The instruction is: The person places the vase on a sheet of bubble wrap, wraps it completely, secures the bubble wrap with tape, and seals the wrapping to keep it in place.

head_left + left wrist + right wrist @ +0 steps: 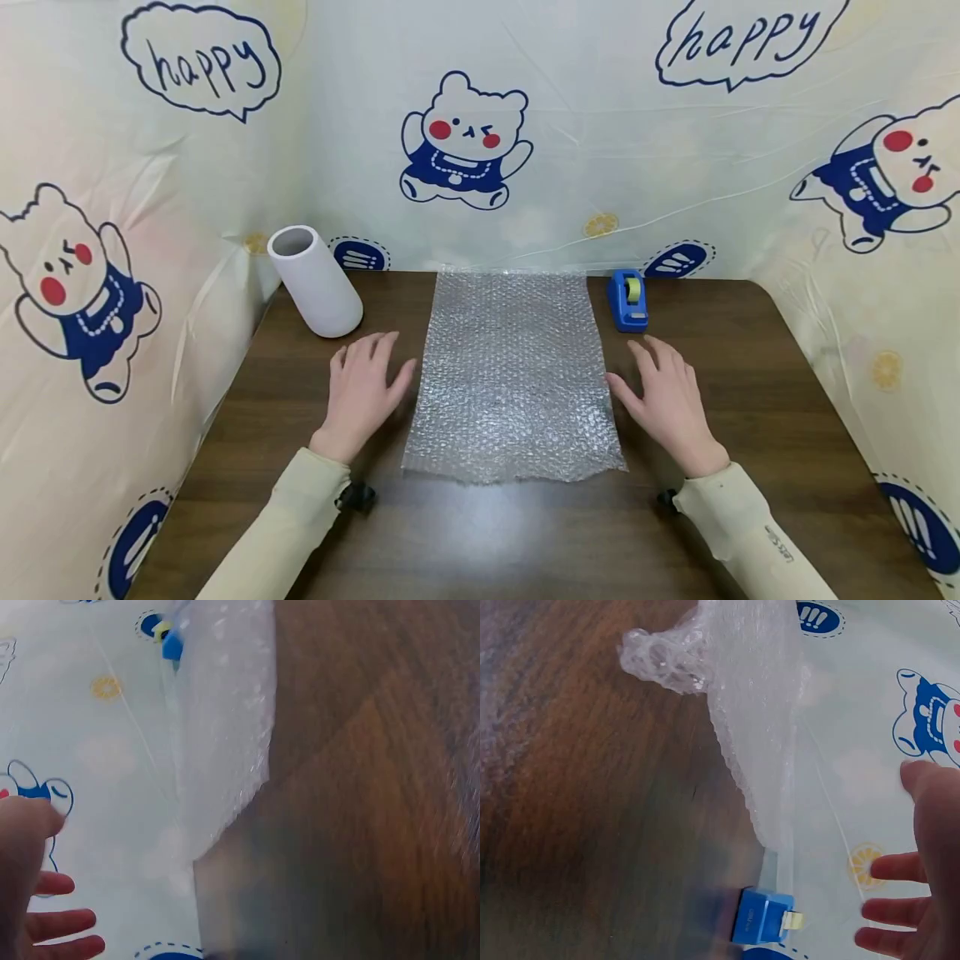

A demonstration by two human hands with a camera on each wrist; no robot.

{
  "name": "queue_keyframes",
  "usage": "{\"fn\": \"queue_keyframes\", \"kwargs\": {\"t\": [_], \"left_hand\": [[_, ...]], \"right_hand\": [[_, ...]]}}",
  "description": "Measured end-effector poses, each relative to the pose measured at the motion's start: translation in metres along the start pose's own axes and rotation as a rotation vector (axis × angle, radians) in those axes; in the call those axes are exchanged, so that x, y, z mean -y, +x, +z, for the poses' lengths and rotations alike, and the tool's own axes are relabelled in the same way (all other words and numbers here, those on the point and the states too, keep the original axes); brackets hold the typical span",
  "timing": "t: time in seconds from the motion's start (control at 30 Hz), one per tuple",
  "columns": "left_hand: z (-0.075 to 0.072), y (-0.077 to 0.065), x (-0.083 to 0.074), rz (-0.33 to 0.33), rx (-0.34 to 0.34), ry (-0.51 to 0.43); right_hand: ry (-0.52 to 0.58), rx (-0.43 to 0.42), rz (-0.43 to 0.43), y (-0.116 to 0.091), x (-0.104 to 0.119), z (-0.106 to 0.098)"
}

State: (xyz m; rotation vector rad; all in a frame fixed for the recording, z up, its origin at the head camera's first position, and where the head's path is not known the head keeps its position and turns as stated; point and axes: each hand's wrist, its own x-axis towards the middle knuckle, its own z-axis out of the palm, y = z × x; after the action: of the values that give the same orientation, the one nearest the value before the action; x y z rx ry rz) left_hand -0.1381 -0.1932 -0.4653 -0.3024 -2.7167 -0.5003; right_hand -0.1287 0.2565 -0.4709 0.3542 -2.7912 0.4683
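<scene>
A sheet of bubble wrap (517,375) lies flat on the brown table, its far edge at the backdrop. To its left is my left hand (363,392), fingers spread and the thumb close to the sheet's edge. My right hand (667,404) is on the other side with fingers extended; whether its thumb tip touches the wrap I cannot tell. Beyond the right fingertips stands a blue tape dispenser (628,302) with a yellowish roll. A white vase (315,283) stands beyond the left fingers. Both wrist views show loose fingers (64,924) holding nothing.
A pale printed backdrop (555,158) with bears and speech bubbles rises behind the table (487,542) and along both sides. Dark wrist devices (356,497) sit at the sleeve cuffs.
</scene>
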Motion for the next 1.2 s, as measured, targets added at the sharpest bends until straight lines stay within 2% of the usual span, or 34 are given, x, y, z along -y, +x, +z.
{"fn": "queue_keyframes", "kwargs": {"t": [0.1,0.2,0.3,0.37,0.43,0.53,0.6,0.7,0.83,0.97,1.2], "left_hand": [[-0.003,0.005,0.009,-0.008,-0.130,-0.067],[-0.011,0.012,0.023,-0.052,-0.261,-0.120],[-0.024,0.022,0.039,-0.148,-0.367,-0.166],[-0.034,0.030,0.048,-0.235,-0.400,-0.203],[-0.043,0.040,0.056,-0.327,-0.399,-0.235],[-0.056,0.054,0.066,-0.452,-0.325,-0.299],[-0.063,0.062,0.073,-0.510,-0.261,-0.345],[-0.069,0.073,0.083,-0.564,-0.185,-0.419],[-0.068,0.092,0.090,-0.578,-0.163,-0.487],[-0.063,0.105,0.093,-0.571,-0.182,-0.509],[-0.058,0.110,0.100,-0.585,-0.218,-0.516]], "right_hand": [[0.022,-0.017,-0.011,0.001,0.001,-0.001],[0.026,0.001,-0.009,0.002,0.002,-0.002],[0.024,0.029,0.001,0.000,0.002,-0.001],[0.021,0.039,0.006,-0.001,0.002,0.000],[0.024,0.046,0.010,-0.002,0.002,0.000],[0.028,0.047,0.013,-0.001,0.002,0.001],[0.026,0.051,0.012,0.000,0.002,0.002],[0.020,0.060,0.009,0.003,0.003,0.001],[0.000,0.060,0.000,0.006,0.001,-0.002],[-0.037,0.046,-0.032,0.007,-0.001,-0.002],[-0.053,0.051,-0.060,0.004,0.002,0.001]]}}
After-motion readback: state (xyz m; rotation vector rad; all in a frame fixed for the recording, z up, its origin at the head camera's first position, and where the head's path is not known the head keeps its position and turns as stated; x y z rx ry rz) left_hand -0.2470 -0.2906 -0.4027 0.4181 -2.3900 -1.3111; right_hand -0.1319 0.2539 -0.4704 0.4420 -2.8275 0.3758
